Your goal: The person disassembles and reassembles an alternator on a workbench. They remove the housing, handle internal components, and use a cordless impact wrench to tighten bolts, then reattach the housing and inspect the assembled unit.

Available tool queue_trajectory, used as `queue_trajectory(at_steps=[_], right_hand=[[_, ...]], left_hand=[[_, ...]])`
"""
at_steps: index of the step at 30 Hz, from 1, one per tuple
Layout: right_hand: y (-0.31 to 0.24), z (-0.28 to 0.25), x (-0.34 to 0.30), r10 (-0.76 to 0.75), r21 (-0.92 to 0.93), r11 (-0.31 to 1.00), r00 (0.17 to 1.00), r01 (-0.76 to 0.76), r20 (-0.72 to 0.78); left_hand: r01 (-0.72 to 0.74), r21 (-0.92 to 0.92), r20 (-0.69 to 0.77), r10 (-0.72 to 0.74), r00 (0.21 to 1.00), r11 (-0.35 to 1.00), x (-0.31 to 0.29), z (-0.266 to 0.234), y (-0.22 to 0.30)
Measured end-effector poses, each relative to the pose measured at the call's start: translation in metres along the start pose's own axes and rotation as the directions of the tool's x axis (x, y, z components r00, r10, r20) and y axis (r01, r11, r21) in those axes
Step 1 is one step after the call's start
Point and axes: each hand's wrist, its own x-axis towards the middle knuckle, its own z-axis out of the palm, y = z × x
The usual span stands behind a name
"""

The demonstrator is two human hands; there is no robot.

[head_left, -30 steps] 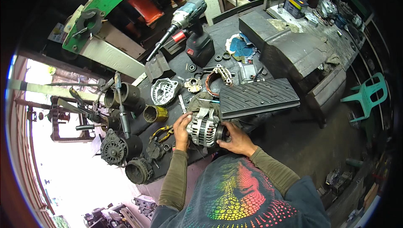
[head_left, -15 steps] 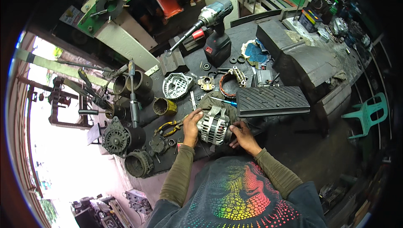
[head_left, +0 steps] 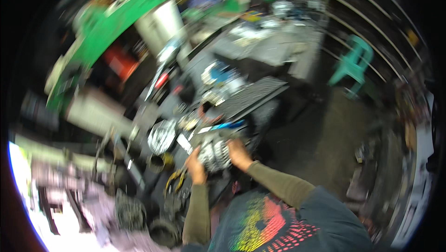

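Between my two hands is a silver alternator (head_left: pixel 214 153), held at the near edge of the workbench. My left hand (head_left: pixel 196 166) grips its left side, and my right hand (head_left: pixel 239 155) is closed against its right side. Motion blur smears the picture, so single fingers are hard to make out. Just beyond the alternator lies a blue pen-like tool (head_left: pixel 230 125). A silver alternator housing (head_left: pixel 162 136) rests farther left, with yellow-handled pliers (head_left: pixel 174 181) nearer to my left wrist.
A ribbed black tray-like box (head_left: pixel 253 96) sits beyond my right hand. Behind it stands a cordless impact wrench (head_left: pixel 168 52). A copper-coloured stator ring (head_left: pixel 208 113) and a yellow can (head_left: pixel 160 162) are on the bench. A green plastic chair (head_left: pixel 351 65) stands at the right.
The view has swung to the right and blurred, so the bench appears turned and shifted left. Both hands still hold the alternator, which now sits with a different side showing.
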Motion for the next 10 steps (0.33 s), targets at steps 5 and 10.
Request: queue_trajectory(at_steps=[5, 10], right_hand=[[-0.034, -0.011, -0.027, 0.173, 0.336, 0.926, 0.984, -0.175, 0.035], [-0.055, -0.058, -0.075, 0.165, 0.388, 0.909, 0.986, -0.153, 0.002]], left_hand=[[0.117, -0.227, 0.205, -0.07, 0.976, 0.967, -0.008, -0.018, 0.034], [-0.238, -0.022, 0.243, 0.237, 0.941, 0.971, -0.036, -0.003, 0.075]])
